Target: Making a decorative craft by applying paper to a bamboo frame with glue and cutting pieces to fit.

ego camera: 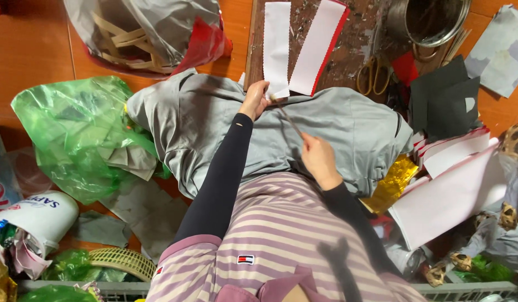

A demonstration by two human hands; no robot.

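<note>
On an orange floor [29, 50] crowded with paper scraps, a person in a purple-striped shirt works over a grey cloth [348, 128] spread across the lap. At the cloth's far edge, the left hand [255, 99] presses down on the near end of a white paper strip [277, 47], fingers curled around its lower edge. A second white strip [316, 47], edged in red, lies just beside the first; both rest on a paint-flecked wooden board [354, 50]. Nearer the body, the right hand [319, 157] pinches a thin stick [287, 116], which slants up toward the left hand, its far tip close to the first strip's lower end. Yellow-handled scissors [373, 74] lie on the board beside a metal pot [435, 19]. Black paper sheets [446, 103] sit right of the cloth, above a stack of white, red-edged sheets [454, 190] and a crumpled piece of gold foil [394, 182]. A green plastic bag [74, 134] bulges at left, near a white bucket [41, 215].
</note>
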